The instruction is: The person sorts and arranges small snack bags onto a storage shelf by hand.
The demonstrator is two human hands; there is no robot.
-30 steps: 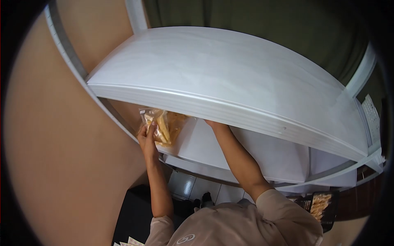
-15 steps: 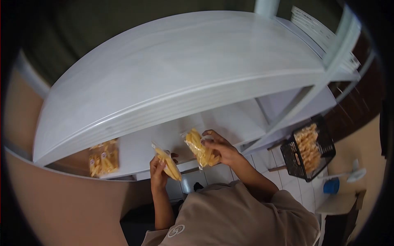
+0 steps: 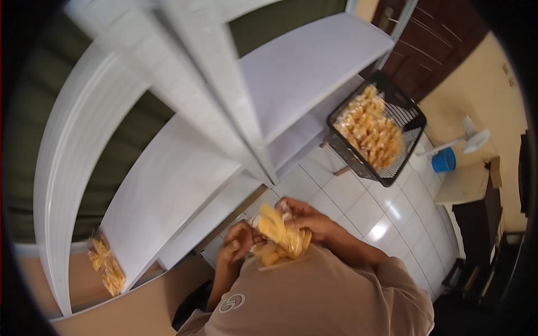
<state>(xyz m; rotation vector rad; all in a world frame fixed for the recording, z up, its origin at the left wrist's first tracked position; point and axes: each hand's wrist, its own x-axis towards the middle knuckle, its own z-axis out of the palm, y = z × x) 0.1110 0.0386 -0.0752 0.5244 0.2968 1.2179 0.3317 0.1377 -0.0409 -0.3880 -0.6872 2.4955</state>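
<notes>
Close in front of my chest, my left hand (image 3: 237, 244) and my right hand (image 3: 307, 219) are brought together around clear plastic bags of yellow snacks. One bag (image 3: 276, 227) lies uppermost, its upper corner pinched by my right hand. Below it shows a second bag (image 3: 271, 255), partly covered, with my left hand's curled fingers at its left side. Where one bag ends and the other begins is hard to make out. Another bagged snack (image 3: 107, 266) rests at the left end of the white shelf (image 3: 168, 185).
A black plastic crate (image 3: 367, 168) with many snack bags (image 3: 370, 129) stands on a wooden-legged support at right. White shelf uprights (image 3: 207, 84) rise ahead. Farther right are a blue bucket (image 3: 444, 160), a white fan (image 3: 475, 140) and a box (image 3: 465, 185).
My view has turned right towards the crate. Both hands, apart before with a bag each, have come together near my chest, and the bags now overlap.
</notes>
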